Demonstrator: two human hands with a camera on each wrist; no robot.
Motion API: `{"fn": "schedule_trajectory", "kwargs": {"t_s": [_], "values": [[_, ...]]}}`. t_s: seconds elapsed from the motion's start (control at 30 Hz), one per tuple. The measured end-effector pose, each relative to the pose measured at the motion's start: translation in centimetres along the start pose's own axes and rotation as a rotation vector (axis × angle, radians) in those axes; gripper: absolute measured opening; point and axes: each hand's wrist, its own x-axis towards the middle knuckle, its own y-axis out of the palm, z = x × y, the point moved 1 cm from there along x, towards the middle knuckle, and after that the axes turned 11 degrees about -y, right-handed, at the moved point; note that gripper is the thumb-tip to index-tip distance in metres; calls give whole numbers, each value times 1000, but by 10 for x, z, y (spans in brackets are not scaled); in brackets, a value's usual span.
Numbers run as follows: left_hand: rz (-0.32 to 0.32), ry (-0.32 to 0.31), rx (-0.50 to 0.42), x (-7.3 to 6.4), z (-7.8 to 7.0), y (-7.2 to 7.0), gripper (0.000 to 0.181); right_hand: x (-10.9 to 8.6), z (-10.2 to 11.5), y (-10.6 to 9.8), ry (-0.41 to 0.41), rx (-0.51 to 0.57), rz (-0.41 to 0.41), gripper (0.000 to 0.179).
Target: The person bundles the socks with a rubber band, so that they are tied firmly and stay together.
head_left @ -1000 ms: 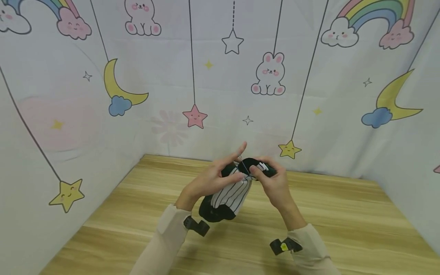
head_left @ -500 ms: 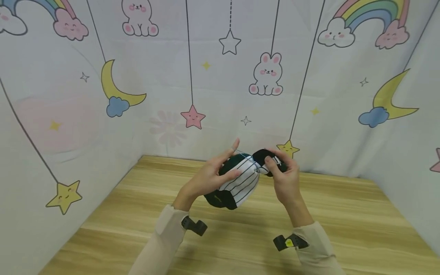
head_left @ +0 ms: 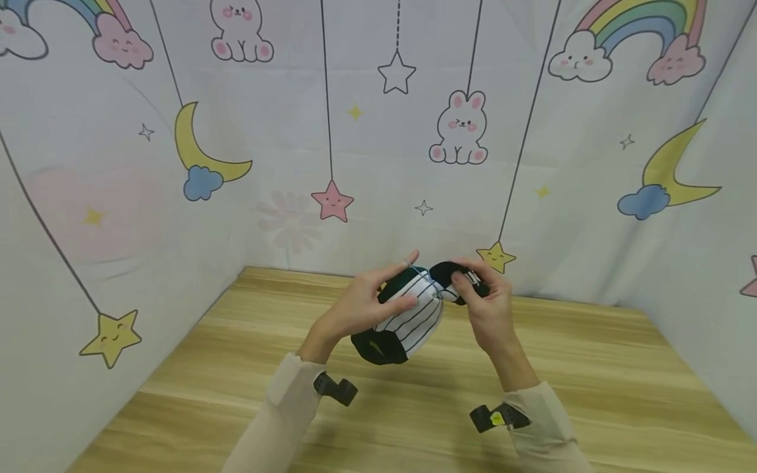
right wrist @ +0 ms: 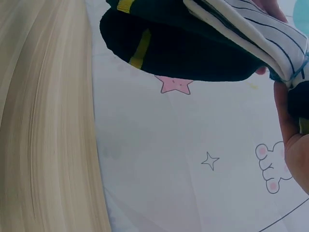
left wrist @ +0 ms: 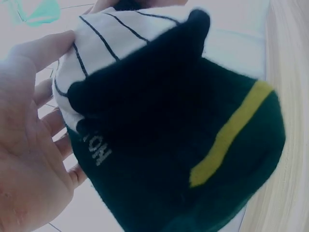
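Observation:
A bunch of socks (head_left: 414, 318), black and dark green with white pinstriped parts and a yellow stripe, is held in the air above the table. My left hand (head_left: 357, 303) grips its wide part, thumb on the striped front and other fingers behind. A thin light-blue elastic band (head_left: 421, 270) runs from my raised left index finger to the gathered waist of the bunch. My right hand (head_left: 492, 314) pinches the dark end beyond that waist. In the left wrist view, the dark sock cloth (left wrist: 145, 159) fills the middle; the right wrist view shows layered sock feet (right wrist: 188, 53).
Below the hands lies a wood-grain table (head_left: 414, 414). White cloth walls (head_left: 390, 157) printed with stars, moons and rabbits stand at the back and both sides. A small black camera is strapped to each wrist.
The sock bunch and my right hand have moved up and to the right, and the bunch has turned. Over the last half second, both shifted only slightly, and the left index finger lowered a little.

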Motion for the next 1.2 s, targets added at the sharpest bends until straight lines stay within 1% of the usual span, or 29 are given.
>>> {"fn": "schedule_trajectory", "kwargs": {"t_s": [0.1, 0.17, 0.37, 0.6, 0.8, 0.97, 1.2], "values": [[12, 6, -12, 0, 0, 2, 63, 0, 0, 0, 18, -41, -1, 25], [21, 15, -2, 0, 0, 4, 61, 0, 0, -1, 23, -53, -6, 24], [35, 44, 18, -1, -2, 6, 55, 2, 2, -4, 30, -60, -26, 24], [15, 55, 49, -1, -3, 6, 49, 2, 3, -6, 29, -68, 2, 21], [4, 66, 78, 0, -3, 5, 49, 3, 4, -7, 14, -63, 14, 21], [-3, 49, 89, 1, -1, 5, 49, 3, 6, -10, 21, -65, -16, 22], [45, 6, 44, 0, 0, 5, 64, 6, 9, -14, 54, -88, -56, 20]]}}
